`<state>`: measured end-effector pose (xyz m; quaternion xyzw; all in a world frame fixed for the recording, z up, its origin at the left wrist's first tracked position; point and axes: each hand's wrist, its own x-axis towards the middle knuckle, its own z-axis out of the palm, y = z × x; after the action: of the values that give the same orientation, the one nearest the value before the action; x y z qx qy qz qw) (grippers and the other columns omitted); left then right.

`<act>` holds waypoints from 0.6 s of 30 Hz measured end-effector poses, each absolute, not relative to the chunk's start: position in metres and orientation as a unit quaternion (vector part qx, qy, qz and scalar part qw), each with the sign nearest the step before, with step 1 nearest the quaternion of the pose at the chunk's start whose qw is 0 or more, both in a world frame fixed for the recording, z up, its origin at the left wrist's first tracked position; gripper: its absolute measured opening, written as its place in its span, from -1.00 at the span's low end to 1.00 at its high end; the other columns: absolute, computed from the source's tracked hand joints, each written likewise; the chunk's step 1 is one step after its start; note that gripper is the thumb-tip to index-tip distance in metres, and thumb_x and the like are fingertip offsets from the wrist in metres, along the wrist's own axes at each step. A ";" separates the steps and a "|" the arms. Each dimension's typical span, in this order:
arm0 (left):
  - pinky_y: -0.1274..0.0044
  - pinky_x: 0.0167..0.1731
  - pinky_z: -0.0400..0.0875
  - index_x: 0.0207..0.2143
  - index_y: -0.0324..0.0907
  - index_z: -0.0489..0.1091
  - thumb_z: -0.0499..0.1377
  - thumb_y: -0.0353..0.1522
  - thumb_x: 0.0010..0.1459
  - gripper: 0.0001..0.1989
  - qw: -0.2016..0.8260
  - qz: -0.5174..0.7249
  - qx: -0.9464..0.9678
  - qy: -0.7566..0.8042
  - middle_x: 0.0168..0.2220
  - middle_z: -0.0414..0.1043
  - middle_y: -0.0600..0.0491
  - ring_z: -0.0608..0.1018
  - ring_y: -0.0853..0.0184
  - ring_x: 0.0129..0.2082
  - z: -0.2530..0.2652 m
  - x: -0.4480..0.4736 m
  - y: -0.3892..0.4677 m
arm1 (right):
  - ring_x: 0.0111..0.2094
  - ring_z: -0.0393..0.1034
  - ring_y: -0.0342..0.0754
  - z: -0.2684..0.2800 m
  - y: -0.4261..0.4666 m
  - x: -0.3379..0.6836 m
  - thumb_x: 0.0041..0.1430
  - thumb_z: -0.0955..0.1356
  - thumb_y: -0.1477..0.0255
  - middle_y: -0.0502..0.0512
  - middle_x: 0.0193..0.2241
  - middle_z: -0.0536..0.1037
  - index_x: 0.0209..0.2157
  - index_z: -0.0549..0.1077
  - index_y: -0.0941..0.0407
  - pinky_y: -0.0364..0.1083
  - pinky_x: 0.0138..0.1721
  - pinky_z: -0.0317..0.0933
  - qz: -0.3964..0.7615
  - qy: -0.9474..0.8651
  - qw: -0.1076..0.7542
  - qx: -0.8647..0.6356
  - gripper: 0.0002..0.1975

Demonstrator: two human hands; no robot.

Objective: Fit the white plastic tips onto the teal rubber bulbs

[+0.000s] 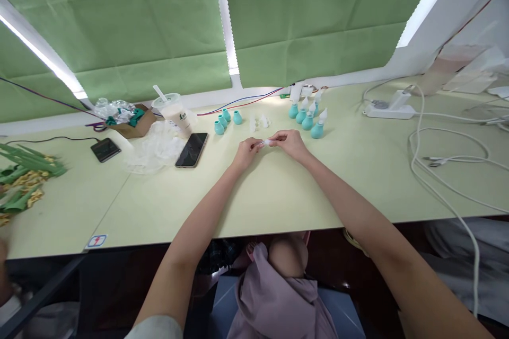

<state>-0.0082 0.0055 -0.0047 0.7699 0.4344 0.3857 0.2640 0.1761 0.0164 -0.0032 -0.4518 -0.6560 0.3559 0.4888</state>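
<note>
Over the middle of the table, my left hand [247, 151] and my right hand [289, 143] meet at a small clear and white plastic piece [266, 143]. Fingertips of both hands pinch it from opposite ends; its exact kind is too small to tell. Just beyond my hands lie several small white pieces [263, 121]. Several open-necked teal rubber bulbs [219, 127] stand to the left of them. On the right, more teal bulbs [317, 131] stand upright with translucent pointed tips [323, 115] fitted in their necks.
Left of my hands are a phone [192, 150], a crumpled clear bag [155, 148], a drink cup with straw [177, 116] and a cardboard box [137, 124]. A power strip [389, 111] and loose white cables [417, 153] occupy the right. Green craft pieces [29, 164] lie far left.
</note>
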 end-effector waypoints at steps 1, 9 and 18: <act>0.56 -0.38 0.27 -0.28 -0.24 0.48 0.08 -0.32 0.14 -0.77 0.243 0.379 0.781 0.433 -0.45 0.38 0.05 0.38 0.42 -0.48 -0.004 -0.008 0.004 | -0.40 0.47 -0.04 -0.004 0.016 0.176 -0.22 0.47 0.41 0.05 -0.47 0.60 -0.47 0.58 0.13 -0.07 -0.28 0.32 0.359 -0.656 0.487 -0.451 -0.83; 0.56 -0.33 0.27 -0.27 -0.21 0.48 0.04 -0.34 0.18 -0.77 0.167 0.355 0.802 0.449 -0.38 0.40 0.02 0.40 0.38 -0.39 -0.003 -0.004 -0.006 | -0.42 0.48 -0.02 -0.003 0.014 0.178 -0.29 0.51 0.35 0.07 -0.50 0.58 -0.49 0.56 0.15 -0.06 -0.28 0.34 0.423 -0.646 0.473 -0.423 -0.77; 0.56 -0.31 0.27 -0.28 -0.20 0.48 0.02 -0.35 0.20 -0.76 0.169 0.330 0.811 0.453 -0.39 0.41 0.02 0.42 0.38 -0.38 -0.002 -0.001 -0.010 | -0.41 0.48 -0.04 -0.005 0.013 0.182 -0.30 0.52 0.30 0.07 -0.50 0.58 -0.50 0.54 0.15 -0.07 -0.28 0.36 0.442 -0.658 0.445 -0.418 -0.73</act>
<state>-0.0011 -0.0100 -0.0020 0.8106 0.4531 0.3302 0.1690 0.1820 0.0129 -0.0053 -0.4178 -0.6579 0.4416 0.4445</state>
